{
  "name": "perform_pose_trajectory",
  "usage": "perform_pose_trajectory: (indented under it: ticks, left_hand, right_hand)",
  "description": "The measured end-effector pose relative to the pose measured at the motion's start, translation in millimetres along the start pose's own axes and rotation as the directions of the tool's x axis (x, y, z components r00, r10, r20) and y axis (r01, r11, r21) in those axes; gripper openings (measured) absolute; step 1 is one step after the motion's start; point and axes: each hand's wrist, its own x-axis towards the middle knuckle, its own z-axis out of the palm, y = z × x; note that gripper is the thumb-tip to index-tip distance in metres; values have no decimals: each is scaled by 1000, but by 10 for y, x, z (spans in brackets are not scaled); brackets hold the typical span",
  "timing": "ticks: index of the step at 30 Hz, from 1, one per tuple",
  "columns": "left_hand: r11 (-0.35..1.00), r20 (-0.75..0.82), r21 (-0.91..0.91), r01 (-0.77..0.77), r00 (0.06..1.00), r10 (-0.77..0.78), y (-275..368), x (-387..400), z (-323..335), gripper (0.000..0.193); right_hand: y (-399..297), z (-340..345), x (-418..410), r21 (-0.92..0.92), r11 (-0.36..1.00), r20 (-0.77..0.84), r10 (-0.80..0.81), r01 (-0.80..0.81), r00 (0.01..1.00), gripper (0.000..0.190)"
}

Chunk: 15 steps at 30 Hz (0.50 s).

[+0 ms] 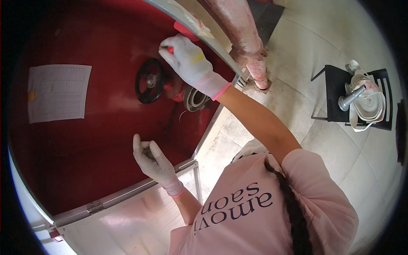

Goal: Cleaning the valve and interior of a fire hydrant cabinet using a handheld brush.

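Inside a red-lined fire hydrant cabinet (111,134), my right hand (186,59) in a grey-white work glove has its fingers closed around a small red object (170,49), mostly hidden by the glove. Another red piece (185,31) shows just behind that hand, by the cabinet frame. Below and left of the hand is a valve's black handwheel (149,81); its red body leads to a metal hose coupling (197,99) under my wrist. My left hand (153,159), gloved too, hovers near the cabinet's lower edge, fingers bent and apart, holding nothing.
A printed sheet (59,94) is on the cabinet's inner wall. The framed door (127,220) hangs open at the lower left. Past the cabinet frame stands a worn, painted pipe (245,35). On the right, a black chair (336,95) holds a rolled white fire hose (368,103) and metal nozzle (350,98).
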Motion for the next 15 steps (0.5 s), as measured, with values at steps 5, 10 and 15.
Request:
perform_pose_trajectory:
  ticks: [5,10,15]
  left_hand:
    - [997,-73,-64,-39,997,35,-7,11,45,33]
    - [998,-60,-57,15,998,-19,48,-17,11,33]
    - [992,-93,-87,92,991,-100,88,-60,-34,34]
  right_hand:
    - [-121,-71,-66,-99,994,119,-29,41,993,18]
    - [-126,-144,-51,6,989,1,-146,146,989,19]
    - [-244,-281,87,-223,943,63,-241,249,968,17]
